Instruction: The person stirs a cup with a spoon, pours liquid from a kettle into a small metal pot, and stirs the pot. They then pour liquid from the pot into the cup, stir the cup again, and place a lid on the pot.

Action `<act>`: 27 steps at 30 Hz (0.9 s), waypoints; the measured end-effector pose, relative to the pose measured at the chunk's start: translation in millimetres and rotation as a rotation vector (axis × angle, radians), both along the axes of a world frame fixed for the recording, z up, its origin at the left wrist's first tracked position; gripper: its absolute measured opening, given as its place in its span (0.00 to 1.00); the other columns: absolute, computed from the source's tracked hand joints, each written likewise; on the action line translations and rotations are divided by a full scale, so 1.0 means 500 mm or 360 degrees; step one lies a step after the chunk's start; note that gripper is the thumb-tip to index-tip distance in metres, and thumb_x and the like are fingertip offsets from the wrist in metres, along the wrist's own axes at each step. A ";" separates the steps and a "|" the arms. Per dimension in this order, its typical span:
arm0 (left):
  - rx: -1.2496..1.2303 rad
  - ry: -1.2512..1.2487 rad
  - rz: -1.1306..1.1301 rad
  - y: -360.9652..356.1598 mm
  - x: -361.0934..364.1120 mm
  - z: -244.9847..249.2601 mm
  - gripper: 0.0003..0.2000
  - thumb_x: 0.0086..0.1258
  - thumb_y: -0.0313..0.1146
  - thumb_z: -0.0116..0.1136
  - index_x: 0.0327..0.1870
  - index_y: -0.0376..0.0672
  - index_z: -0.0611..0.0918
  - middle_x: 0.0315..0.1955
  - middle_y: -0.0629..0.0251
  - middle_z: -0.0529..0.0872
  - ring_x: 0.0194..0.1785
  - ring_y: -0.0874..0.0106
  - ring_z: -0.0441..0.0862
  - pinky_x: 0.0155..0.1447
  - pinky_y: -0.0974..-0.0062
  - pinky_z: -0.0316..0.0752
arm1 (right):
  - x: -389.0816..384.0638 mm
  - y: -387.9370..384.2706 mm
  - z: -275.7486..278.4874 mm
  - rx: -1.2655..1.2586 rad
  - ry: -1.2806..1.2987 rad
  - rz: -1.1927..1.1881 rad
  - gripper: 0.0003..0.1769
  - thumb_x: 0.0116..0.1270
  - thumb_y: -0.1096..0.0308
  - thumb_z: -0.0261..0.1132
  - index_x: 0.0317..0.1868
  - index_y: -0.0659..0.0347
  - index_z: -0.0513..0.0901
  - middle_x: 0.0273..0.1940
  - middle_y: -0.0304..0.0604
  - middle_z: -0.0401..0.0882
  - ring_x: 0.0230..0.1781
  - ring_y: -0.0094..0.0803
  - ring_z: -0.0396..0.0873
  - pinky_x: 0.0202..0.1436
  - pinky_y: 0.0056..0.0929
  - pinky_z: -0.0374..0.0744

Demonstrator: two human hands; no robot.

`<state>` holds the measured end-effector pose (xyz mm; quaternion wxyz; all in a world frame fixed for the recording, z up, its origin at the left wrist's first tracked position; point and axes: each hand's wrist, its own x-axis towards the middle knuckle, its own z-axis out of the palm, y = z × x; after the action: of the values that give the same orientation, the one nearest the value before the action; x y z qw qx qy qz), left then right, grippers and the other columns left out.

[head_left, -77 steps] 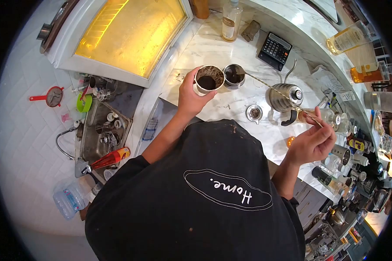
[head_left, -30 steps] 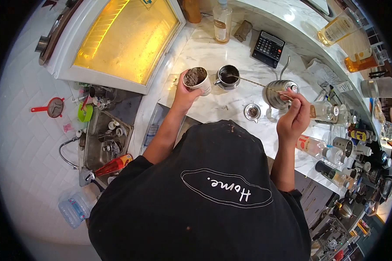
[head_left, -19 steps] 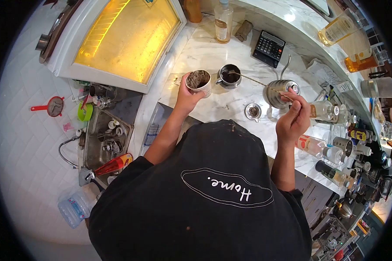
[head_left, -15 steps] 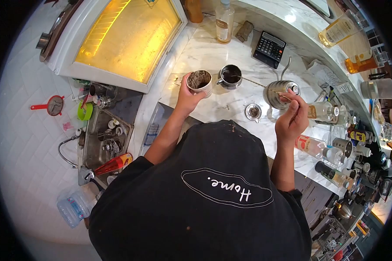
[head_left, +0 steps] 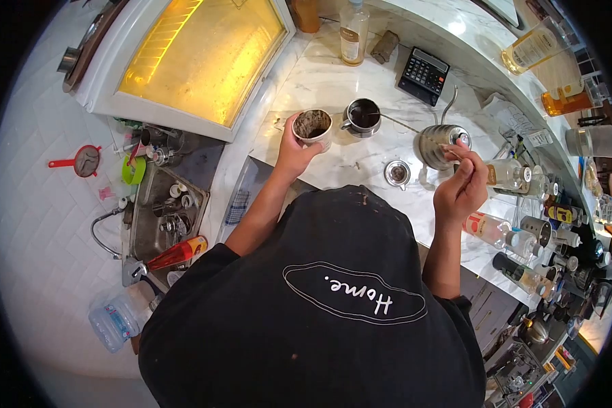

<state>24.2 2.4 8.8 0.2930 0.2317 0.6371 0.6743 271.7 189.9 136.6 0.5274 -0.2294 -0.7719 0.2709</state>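
Observation:
My left hand (head_left: 294, 155) is wrapped round a pale cup (head_left: 326, 139), tilted so that its inside shows, smeared with dark brown residue. In my right hand (head_left: 461, 192) the fingers pinch the end of a long thin metal stirring spoon (head_left: 402, 124). The spoon's far end reaches the rim of a metal cup (head_left: 362, 132), which stands on the counter with a dark content; its tip is hidden. Just beyond my right fingers stands a steel gooseneck kettle (head_left: 432, 147). A small round metal strainer-like piece (head_left: 396, 175) lies nearer to me on the marble.
A calculator (head_left: 423, 76) and a bottle (head_left: 353, 34) stand at the back of the marble counter (head_left: 299, 88). Several bottles (head_left: 489, 228) line the right side. At left are a lit glass-fronted case (head_left: 204, 61) and a sink (head_left: 146, 234) with dishes.
My right hand has shifted slightly to the right, drawing the spoon a little toward the metal cup's rim. My left hand keeps the pale cup in nearly the same place.

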 end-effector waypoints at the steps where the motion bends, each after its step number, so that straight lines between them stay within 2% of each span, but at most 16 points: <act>1: -0.0007 0.0005 -0.0005 0.000 -0.001 -0.001 0.42 0.55 0.17 0.71 0.73 0.39 0.64 0.62 0.58 0.80 0.66 0.67 0.80 0.71 0.66 0.76 | -0.001 -0.001 0.003 -0.0007 0.0017 -0.0013 0.11 0.85 0.70 0.52 0.50 0.68 0.77 0.40 0.48 0.89 0.42 0.36 0.90 0.65 0.45 0.84; 7: -0.0031 0.0005 0.0001 -0.002 -0.001 0.004 0.41 0.55 0.16 0.71 0.73 0.40 0.65 0.62 0.59 0.81 0.66 0.68 0.80 0.70 0.66 0.77 | -0.009 -0.014 0.007 0.0081 0.0009 0.0158 0.09 0.85 0.72 0.51 0.48 0.68 0.77 0.39 0.48 0.88 0.40 0.37 0.89 0.65 0.50 0.83; 10: -0.0035 0.0001 0.0004 -0.003 -0.001 0.005 0.41 0.55 0.16 0.71 0.73 0.40 0.65 0.61 0.59 0.81 0.66 0.67 0.81 0.70 0.66 0.77 | -0.001 -0.001 0.003 0.0127 -0.0033 0.0098 0.09 0.85 0.72 0.51 0.47 0.69 0.77 0.38 0.49 0.88 0.40 0.37 0.89 0.65 0.51 0.83; 17: -0.0091 -0.0061 0.0001 -0.002 0.003 0.006 0.41 0.55 0.16 0.71 0.73 0.40 0.64 0.62 0.59 0.80 0.66 0.67 0.80 0.70 0.66 0.77 | -0.016 -0.014 0.011 0.0220 0.0148 0.0301 0.09 0.84 0.73 0.52 0.46 0.69 0.77 0.36 0.51 0.85 0.40 0.44 0.89 0.62 0.56 0.83; 20: -0.0053 -0.0033 0.0021 -0.003 0.004 -0.005 0.42 0.56 0.16 0.71 0.73 0.40 0.64 0.62 0.59 0.80 0.66 0.67 0.80 0.70 0.66 0.77 | -0.008 -0.008 0.007 0.0236 0.0034 0.0362 0.09 0.84 0.73 0.52 0.47 0.69 0.76 0.35 0.51 0.84 0.40 0.44 0.89 0.61 0.56 0.83; 27: -0.0094 -0.0032 -0.0007 -0.004 0.003 -0.005 0.42 0.56 0.17 0.71 0.74 0.40 0.63 0.63 0.58 0.80 0.67 0.67 0.80 0.70 0.66 0.77 | -0.005 0.000 0.015 0.0261 0.0138 0.0253 0.10 0.85 0.72 0.52 0.45 0.70 0.77 0.34 0.51 0.84 0.39 0.44 0.89 0.60 0.54 0.84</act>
<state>25.6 0.4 6.4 0.3077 0.2174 0.6531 0.6569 269.1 189.9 143.9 0.5542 -0.1115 -0.7837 0.2576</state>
